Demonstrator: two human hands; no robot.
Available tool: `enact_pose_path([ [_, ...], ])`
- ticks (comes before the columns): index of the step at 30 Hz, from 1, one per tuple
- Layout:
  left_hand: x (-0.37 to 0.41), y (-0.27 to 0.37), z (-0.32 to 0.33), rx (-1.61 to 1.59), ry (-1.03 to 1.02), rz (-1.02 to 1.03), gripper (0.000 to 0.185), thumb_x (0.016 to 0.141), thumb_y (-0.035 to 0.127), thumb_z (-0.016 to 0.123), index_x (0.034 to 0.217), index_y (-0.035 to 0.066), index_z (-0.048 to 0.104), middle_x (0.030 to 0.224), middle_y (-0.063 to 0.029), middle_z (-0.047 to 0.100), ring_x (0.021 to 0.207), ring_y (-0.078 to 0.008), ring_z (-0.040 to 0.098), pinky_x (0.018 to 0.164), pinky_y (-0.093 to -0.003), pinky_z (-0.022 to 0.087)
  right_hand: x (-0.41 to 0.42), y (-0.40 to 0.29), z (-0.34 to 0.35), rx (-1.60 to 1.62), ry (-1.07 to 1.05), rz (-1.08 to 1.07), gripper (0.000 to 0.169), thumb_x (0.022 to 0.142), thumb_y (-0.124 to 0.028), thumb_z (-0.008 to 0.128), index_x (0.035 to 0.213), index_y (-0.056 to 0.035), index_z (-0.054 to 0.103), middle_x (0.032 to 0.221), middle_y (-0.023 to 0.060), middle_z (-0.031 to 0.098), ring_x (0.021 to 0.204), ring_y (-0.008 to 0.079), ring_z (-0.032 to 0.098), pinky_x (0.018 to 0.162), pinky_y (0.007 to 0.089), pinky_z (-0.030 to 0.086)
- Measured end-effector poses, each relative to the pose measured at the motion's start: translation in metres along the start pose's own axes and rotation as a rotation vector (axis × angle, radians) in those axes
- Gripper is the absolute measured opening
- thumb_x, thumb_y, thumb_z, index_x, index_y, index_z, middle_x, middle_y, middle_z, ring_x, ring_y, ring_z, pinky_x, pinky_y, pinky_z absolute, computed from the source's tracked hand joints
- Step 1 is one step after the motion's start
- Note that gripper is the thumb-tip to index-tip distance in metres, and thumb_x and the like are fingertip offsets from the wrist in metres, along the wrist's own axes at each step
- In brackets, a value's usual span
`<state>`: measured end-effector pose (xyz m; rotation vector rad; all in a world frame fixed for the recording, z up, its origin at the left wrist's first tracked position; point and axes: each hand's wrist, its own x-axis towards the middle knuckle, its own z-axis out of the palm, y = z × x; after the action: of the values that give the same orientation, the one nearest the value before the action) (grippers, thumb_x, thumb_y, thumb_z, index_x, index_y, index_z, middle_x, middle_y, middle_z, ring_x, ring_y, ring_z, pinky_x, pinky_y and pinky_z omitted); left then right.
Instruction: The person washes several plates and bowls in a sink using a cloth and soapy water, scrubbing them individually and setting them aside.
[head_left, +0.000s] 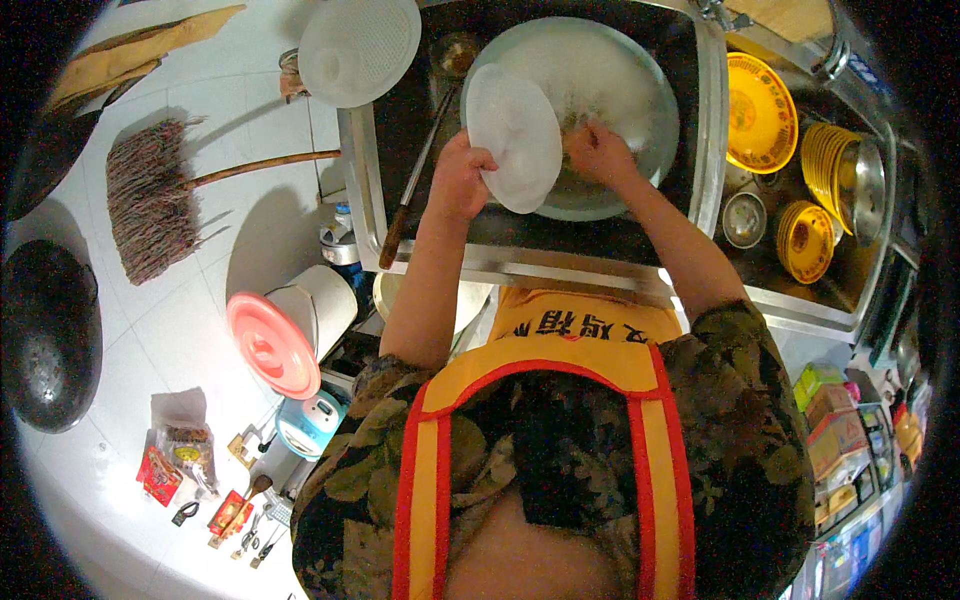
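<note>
My left hand (461, 174) grips the rim of a translucent white oval plastic lid or shallow dish (521, 142), tilted above a large round basin (645, 82). The basin stands in the left bowl of a steel sink and holds cloudy contents. To the right of the dish, my right hand (600, 154) is inside the basin's outline, fingers curled over some dark bits. Whether those fingers hold anything cannot be made out. A long-handled ladle (420, 169) leans in the sink, left of the basin.
Yellow plates (761, 112), stacked yellow bowls (806, 241) and a metal bowl (745, 220) lie in the right sink bowl. A white perforated basket (360, 49) covers the upper left sink corner. A faucet (832, 64) projects at upper right. A lidded bucket (322, 304) is at lower left.
</note>
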<state>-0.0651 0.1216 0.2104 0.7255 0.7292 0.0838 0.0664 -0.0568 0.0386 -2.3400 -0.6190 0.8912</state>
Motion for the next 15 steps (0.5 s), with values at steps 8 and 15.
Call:
enact_pose_path([
  [8, 0.006, -0.013, 0.010, 0.035, -0.064, -0.063, 0.050, 0.066, -0.006, 0.047, 0.116, -0.001, 0.051, 0.111, -0.0114, 0.058, 0.101, -0.0229, 0.057, 0.083, -0.0341, 0.048, -0.076, -0.152, -0.084, 0.251, 0.387, -0.823, 0.030, 0.075, -0.024, 0.067, 0.102, -0.0112, 0.063, 0.095, 0.0120, 0.062, 0.095, 0.0315, 0.056, 0.090, 0.0430, 0.043],
  [15, -0.022, -0.013, 0.024, 0.463, 0.038, -0.072, 0.053, 0.065, -0.006, 0.047, 0.118, -0.001, 0.052, 0.103, -0.0088, 0.061, 0.092, -0.0205, 0.060, 0.074, -0.0291, 0.048, 0.011, -0.146, -0.075, 0.303, 0.236, -0.732, 0.016, 0.080, -0.020, 0.061, 0.092, -0.0094, 0.063, 0.084, 0.0070, 0.060, 0.080, 0.0237, 0.061, 0.077, 0.0388, 0.050],
])
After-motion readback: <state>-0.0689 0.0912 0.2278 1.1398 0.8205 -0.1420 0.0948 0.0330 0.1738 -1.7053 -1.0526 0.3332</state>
